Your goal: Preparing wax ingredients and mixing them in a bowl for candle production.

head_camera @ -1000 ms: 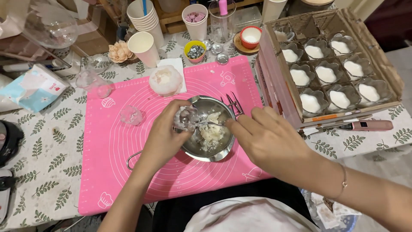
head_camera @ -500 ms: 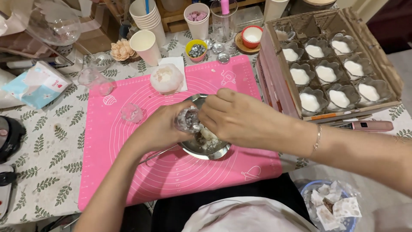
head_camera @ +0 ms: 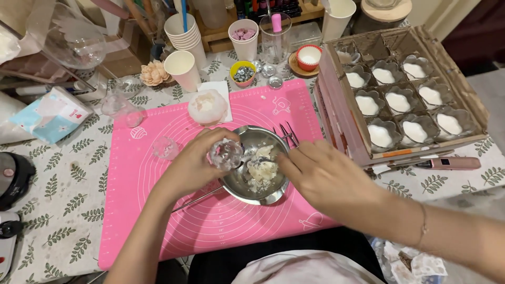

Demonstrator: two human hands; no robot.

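**Right hand drawn back to the pot's near rim**

Half a second ago the right hand (head_camera: pixel 329 176) lay across the top of the small metal pot (head_camera: pixel 256 164), covering most of it; it has since pulled back toward the person's right, and the pale wax lumps (head_camera: pixel 261 169) inside are in sight again. Its fingers are now pinched on a thin metal spoon handle (head_camera: pixel 259 160) that reaches over the wax.

The left hand (head_camera: pixel 195 160) is curled round a small clear glass cup (head_camera: pixel 226 154), gripping it and holding it tilted over the pot's left rim, its mouth turned toward the camera. The pot rests on the pink silicone mat (head_camera: pixel 158 210), near its middle, with its long thin handle (head_camera: pixel 197 199) pointing toward the person's left.

On the mat beyond the left hand lies another clear cup (head_camera: pixel 165 148), and further back a white flower-shaped mould (head_camera: pixel 208 107) sits on a paper napkin. To the right, a cardboard box (head_camera: pixel 336 105) holds rows of flower-shaped glass cups filled with white wax (head_camera: pixel 398 102). A pink thermometer (head_camera: pixel 451 163) lies just in front of the box on the leaf-print tablecloth (head_camera: pixel 63 194).
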